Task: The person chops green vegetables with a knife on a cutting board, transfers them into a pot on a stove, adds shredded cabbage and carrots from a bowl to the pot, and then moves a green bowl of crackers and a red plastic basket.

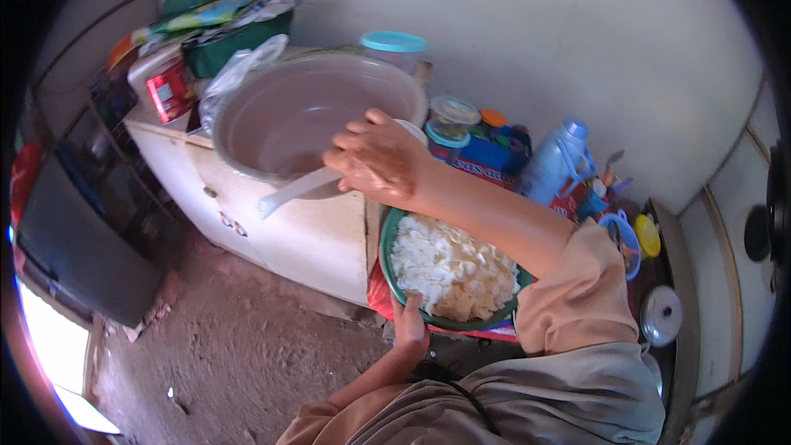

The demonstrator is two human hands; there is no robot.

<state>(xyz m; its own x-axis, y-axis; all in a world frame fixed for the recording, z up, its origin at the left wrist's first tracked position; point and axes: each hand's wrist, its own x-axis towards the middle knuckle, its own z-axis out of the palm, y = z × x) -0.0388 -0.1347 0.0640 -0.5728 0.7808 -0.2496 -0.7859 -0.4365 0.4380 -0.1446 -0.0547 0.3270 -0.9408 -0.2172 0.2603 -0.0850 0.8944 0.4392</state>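
Green-rimmed bowl [387, 257] filled with pale sliced pieces [451, 270], gripped at its near edge by the left hand [409, 325], thumb over the rim. The right hand [375, 156] grasps a white ladle [290, 191] by the upper handle, beside a large metal basin [313, 111] resting on a cream cabinet [317, 243]. A blue bottle [554, 161] stands against the wall.

Left hand [409, 325] on green bowl [387, 255], right hand [375, 156] gripping white ladle [292, 191].
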